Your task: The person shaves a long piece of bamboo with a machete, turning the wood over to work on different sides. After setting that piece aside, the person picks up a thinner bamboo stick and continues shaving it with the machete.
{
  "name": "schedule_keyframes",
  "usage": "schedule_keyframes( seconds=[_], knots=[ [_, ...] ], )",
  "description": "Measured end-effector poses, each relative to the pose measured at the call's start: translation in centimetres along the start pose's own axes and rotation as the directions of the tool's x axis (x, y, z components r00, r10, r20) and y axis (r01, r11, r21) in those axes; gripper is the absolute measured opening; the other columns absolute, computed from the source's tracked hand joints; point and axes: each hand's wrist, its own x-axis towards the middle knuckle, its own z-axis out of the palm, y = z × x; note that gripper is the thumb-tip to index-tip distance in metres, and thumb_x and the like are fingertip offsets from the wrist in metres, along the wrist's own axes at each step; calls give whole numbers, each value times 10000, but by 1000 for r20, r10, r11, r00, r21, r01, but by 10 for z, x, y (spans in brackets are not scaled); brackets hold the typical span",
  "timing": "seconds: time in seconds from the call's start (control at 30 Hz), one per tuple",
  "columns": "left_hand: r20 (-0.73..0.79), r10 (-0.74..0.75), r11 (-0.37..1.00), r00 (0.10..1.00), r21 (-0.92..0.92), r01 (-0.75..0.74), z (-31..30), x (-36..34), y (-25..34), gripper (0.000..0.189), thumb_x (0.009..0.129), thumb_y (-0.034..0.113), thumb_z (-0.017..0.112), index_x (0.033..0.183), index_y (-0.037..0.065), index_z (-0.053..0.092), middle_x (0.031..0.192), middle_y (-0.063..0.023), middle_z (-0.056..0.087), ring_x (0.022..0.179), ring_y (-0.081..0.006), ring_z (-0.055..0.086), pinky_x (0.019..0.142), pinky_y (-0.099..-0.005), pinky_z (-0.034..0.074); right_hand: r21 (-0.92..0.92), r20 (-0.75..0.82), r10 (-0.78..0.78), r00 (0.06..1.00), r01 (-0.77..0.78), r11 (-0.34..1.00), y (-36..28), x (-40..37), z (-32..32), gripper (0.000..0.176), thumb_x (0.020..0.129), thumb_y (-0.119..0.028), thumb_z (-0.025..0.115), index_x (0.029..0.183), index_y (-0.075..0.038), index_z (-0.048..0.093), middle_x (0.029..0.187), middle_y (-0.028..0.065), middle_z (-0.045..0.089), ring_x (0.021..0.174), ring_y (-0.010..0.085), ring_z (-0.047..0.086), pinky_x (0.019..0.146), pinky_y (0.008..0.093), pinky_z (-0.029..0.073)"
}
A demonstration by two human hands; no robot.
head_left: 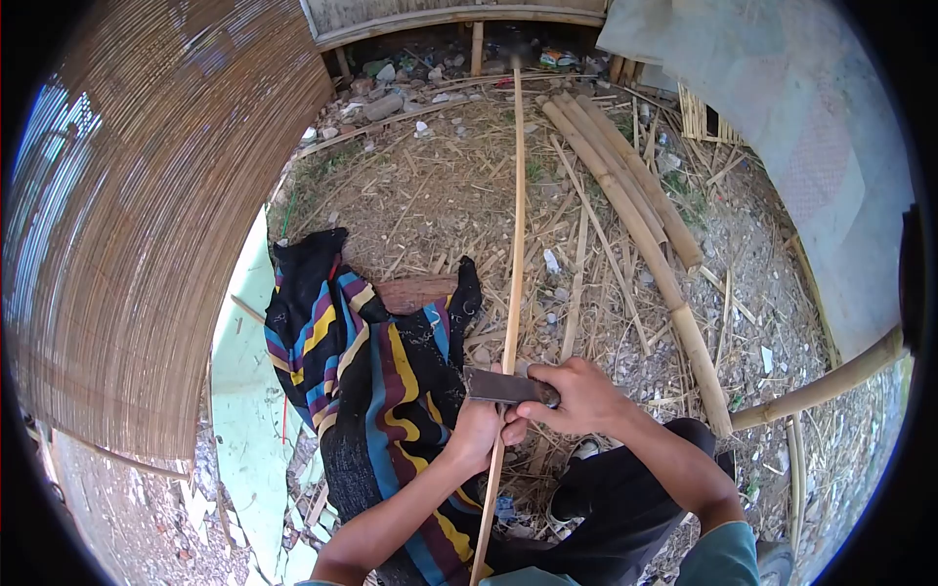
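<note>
A long, thin bamboo strip (518,215) runs from the bottom of the view up towards the far wall. My left hand (476,430) is closed around the strip near its lower part. My right hand (572,396) grips the dark handle of a broad-bladed knife (503,387), whose blade lies across the strip just above my left hand. Striped cloth (391,391) in black, yellow, blue and maroon is spread beside my left forearm, partly over a reddish block (415,292).
Bamboo poles (625,195) lie on the debris-strewn ground at the right. A woven bamboo screen (166,225) stands at the left, beside a pale green board (244,439). A grey sheet (782,146) leans at the upper right.
</note>
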Motion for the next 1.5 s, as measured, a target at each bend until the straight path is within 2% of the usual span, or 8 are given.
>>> schedule_keyframes(
  seconds=[0.2,0.37,0.57,0.8,0.87,0.97,1.2,1.5],
  knots=[
    [-25,45,985,999,-168,-48,-1,3,-1,424,989,413,297,842,56,473,543,26,359,365,-57,324,359,-198,296,-113,-24,-18,1000,16,993,-4,-1,1,463,768,-517,626,895,-71,632,527,148,550,575,361,600,572,445,482],
    [-32,42,998,999,56,-40,-2,4,-2,445,1004,351,256,682,81,404,477,22,310,323,-86,306,307,-206,283,-5,62,-9,998,9,1000,-1,-2,6,496,758,-548,620,934,-85,646,531,147,548,571,370,591,573,456,477],
    [15,197,885,980,427,-184,-8,0,-9,390,1001,295,299,781,32,486,508,-11,436,329,-58,375,297,-197,297,-53,58,-43,997,46,998,-4,-11,2,616,757,-647,558,908,-60,666,522,175,536,562,371,592,579,452,490],
    [48,193,866,980,461,-193,-8,0,-9,331,967,271,404,778,15,499,517,-19,452,342,-61,408,291,-194,313,65,25,-98,995,96,993,-3,-16,7,624,743,-651,567,848,-42,652,499,156,540,515,357,590,513,433,480],
    [220,440,620,870,627,-472,-13,5,-16,420,983,340,358,781,13,527,487,-23,449,328,-71,396,316,-212,311,-81,-63,-122,991,117,990,-5,-16,8,630,742,-653,567,813,-33,645,498,150,549,492,345,588,486,420,475],
    [134,392,603,910,710,-364,-14,4,-15,377,980,316,372,822,12,531,490,-16,439,342,-66,401,324,-210,319,-109,-77,-128,989,119,987,-3,-14,10,627,736,-654,572,783,-32,643,495,145,554,476,329,590,471,408,473],
    [56,182,920,982,344,-190,-2,0,-7,358,972,295,340,738,47,450,483,-9,402,333,-82,323,319,-239,248,-188,-196,-85,977,48,981,5,-7,-9,603,726,-640,590,749,-40,635,499,150,559,466,328,587,481,411,478],
    [108,276,718,955,637,-280,-4,-1,-7,351,989,287,338,807,28,491,498,15,393,337,-56,336,329,-194,287,-119,-47,-115,992,109,987,-8,-14,5,552,712,-581,637,764,-31,628,507,143,541,512,341,588,522,418,492]
  ],
)
